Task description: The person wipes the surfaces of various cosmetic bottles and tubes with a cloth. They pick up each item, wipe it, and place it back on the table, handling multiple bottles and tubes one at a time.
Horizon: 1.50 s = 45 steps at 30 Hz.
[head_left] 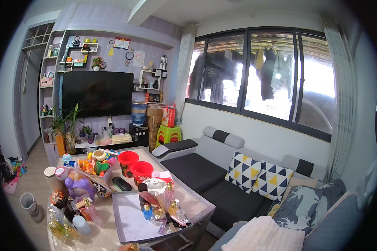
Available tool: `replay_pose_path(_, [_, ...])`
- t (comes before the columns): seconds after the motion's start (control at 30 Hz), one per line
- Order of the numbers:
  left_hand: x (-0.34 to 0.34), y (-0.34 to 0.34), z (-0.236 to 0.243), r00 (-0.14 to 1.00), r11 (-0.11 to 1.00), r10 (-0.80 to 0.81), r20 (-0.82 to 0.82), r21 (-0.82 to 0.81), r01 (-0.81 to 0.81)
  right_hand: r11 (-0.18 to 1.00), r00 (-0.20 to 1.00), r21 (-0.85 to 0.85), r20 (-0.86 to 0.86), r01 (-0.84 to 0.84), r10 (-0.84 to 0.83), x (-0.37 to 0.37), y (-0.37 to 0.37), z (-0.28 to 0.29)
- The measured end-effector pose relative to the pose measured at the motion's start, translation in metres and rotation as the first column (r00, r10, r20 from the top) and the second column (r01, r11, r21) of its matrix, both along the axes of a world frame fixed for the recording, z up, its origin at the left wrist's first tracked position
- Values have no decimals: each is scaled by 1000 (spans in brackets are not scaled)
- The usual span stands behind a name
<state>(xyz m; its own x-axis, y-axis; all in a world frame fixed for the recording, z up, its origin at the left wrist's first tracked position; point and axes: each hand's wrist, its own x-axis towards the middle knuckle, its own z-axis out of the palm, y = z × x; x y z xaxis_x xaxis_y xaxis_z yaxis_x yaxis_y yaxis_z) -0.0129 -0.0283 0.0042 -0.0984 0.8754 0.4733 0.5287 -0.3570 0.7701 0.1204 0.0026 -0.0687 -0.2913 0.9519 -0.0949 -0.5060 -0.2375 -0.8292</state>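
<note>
Only a sliver of what looks like my left hand [132,247] shows at the lower edge, by the near side of a white tray [127,213]. Its fingers are mostly cut off, so what it holds is hidden. My right hand is out of view. On the tray's right part stand a blue bottle [147,212], a pink bottle [169,193], a golden bottle [173,207] and several small cosmetic tubes. Left of the tray are a tall pink perfume bottle [94,213], a pale rounded bottle [82,225] and several yellowish glass bottles [58,229].
Two red buckets [142,172], a black case [121,183], a purple toy [79,187] and a bin of toys [98,163] crowd the table's far side. A grey sofa [188,171] with patterned cushions stands right. A grey waste bin [30,205] is on the floor left.
</note>
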Motion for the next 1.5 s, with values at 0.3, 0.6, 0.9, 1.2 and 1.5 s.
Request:
replay_pose_path(0.3, [15,-1,-17,815,978,-103,570,-90,187,668,822,741,342,62,-455,-4,-14,58])
replay_pose_path(0.6, [14,7,-17,906,999,-4,424,45,-16,725,803,689,427,10,-417,-4,-19,84])
replay_pose_path(0.9, [14,2,1,904,968,-20,427,234,-90,631,798,776,375,9,-472,-16,-27,87])
replay_pose_path(1.2, [12,9,12,977,906,172,125,369,-207,633,792,772,346,65,-503,-23,-26,69])
replay_pose_path(1.5, [6,16,8,949,897,54,312,402,-183,854,753,507,606,-115,-258,-23,-28,3])
